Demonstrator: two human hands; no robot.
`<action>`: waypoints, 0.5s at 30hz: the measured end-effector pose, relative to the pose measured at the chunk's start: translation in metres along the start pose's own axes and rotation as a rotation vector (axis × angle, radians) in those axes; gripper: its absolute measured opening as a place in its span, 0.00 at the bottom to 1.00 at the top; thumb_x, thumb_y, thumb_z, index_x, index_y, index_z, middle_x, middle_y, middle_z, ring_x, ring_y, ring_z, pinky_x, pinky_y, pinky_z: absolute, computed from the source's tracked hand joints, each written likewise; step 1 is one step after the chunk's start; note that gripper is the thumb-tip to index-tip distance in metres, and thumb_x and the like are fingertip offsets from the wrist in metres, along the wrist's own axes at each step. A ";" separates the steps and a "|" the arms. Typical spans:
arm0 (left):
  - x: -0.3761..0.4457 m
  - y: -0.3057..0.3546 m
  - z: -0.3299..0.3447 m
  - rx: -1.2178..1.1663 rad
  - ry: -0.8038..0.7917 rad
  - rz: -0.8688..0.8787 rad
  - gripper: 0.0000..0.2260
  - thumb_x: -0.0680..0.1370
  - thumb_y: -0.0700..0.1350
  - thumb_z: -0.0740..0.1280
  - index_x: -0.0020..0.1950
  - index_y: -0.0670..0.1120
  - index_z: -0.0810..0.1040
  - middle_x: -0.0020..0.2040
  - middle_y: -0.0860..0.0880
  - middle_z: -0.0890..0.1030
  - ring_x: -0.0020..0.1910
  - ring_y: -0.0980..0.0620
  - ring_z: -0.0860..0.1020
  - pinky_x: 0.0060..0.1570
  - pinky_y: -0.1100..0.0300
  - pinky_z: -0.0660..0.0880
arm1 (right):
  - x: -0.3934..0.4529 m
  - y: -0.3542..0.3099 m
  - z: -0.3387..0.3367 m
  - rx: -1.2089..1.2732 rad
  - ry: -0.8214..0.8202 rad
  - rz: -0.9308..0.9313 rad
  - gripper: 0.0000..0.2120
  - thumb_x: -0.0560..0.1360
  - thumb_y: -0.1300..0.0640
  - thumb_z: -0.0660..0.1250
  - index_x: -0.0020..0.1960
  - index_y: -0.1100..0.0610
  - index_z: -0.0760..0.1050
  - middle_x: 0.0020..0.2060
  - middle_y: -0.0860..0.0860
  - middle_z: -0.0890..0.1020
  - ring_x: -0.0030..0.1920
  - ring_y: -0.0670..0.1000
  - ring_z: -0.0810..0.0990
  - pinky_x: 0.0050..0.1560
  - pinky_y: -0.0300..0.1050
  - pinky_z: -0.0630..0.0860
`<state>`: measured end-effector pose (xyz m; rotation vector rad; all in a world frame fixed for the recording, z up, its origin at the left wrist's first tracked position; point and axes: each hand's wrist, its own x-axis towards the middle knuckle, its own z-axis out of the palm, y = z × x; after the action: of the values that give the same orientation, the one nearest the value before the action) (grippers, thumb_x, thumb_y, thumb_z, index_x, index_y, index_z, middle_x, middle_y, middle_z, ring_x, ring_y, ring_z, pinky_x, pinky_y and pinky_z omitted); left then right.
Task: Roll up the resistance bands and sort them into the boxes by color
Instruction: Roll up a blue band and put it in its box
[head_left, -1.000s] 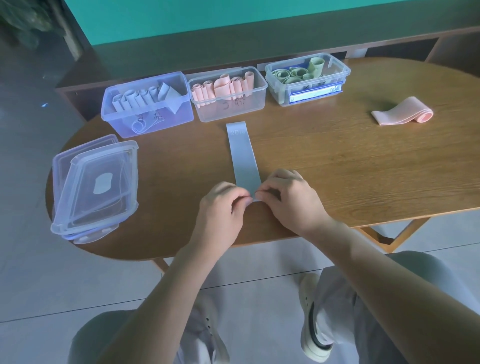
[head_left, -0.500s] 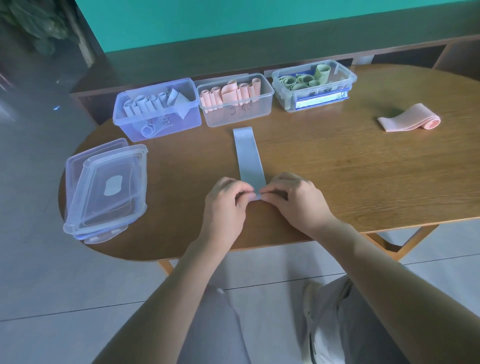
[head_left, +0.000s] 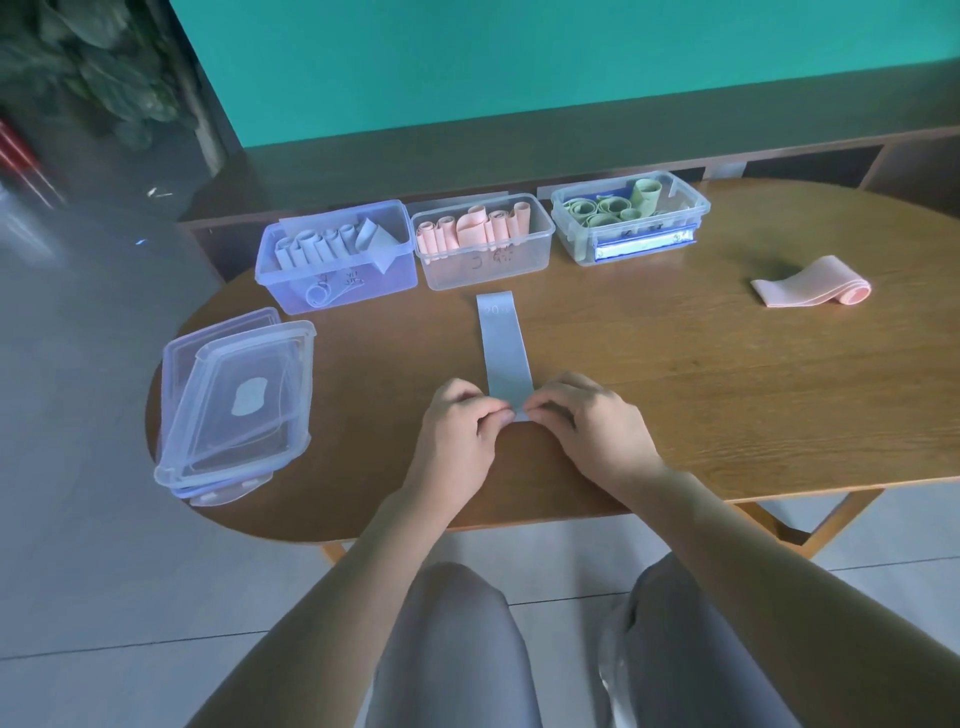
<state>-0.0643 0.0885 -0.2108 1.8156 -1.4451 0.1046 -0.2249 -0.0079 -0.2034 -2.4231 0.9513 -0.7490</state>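
A pale blue resistance band (head_left: 503, 349) lies flat on the wooden table (head_left: 675, 395), stretching away from me. My left hand (head_left: 457, 434) and my right hand (head_left: 592, 423) both pinch its near end, where a small fold or roll begins. Along the far edge stand three clear boxes: a blue-tinted box (head_left: 363, 288) with rolled blue bands, a middle box (head_left: 488, 265) with rolled pink bands, and a right box (head_left: 631, 247) with rolled green bands. A loose pink band (head_left: 808, 288) lies unrolled at the right.
A stack of clear plastic lids (head_left: 236, 405) sits at the table's left end, overhanging the edge slightly. A low wooden shelf (head_left: 857, 156) runs behind the table under a teal wall. My knees are below the table's near edge.
The view has shifted a little, so the table sits lower and farther right in frame. Both hands stay pinched on the band's near end, which has crept slightly away from me.
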 end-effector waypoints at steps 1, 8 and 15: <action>0.001 0.000 -0.001 -0.015 0.009 -0.002 0.04 0.73 0.38 0.77 0.48 0.42 0.88 0.44 0.47 0.79 0.42 0.54 0.77 0.45 0.64 0.75 | 0.001 0.000 0.000 -0.015 0.000 0.007 0.04 0.80 0.50 0.68 0.50 0.44 0.82 0.51 0.38 0.79 0.45 0.41 0.76 0.39 0.33 0.67; 0.001 0.002 -0.005 -0.005 -0.016 0.016 0.03 0.74 0.39 0.76 0.47 0.44 0.86 0.45 0.51 0.83 0.46 0.52 0.78 0.47 0.64 0.75 | 0.007 -0.001 0.004 -0.063 0.024 0.054 0.08 0.82 0.50 0.65 0.51 0.45 0.83 0.53 0.39 0.80 0.48 0.46 0.80 0.40 0.41 0.69; 0.014 -0.007 0.005 0.055 -0.047 0.013 0.05 0.75 0.40 0.76 0.49 0.42 0.87 0.45 0.46 0.82 0.46 0.47 0.79 0.48 0.66 0.70 | 0.010 -0.001 0.003 -0.053 -0.008 0.007 0.08 0.80 0.45 0.66 0.57 0.44 0.81 0.57 0.39 0.78 0.51 0.45 0.79 0.43 0.42 0.72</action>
<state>-0.0555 0.0746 -0.2103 1.8647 -1.5009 0.1099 -0.2161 -0.0135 -0.2020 -2.4650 0.9887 -0.7198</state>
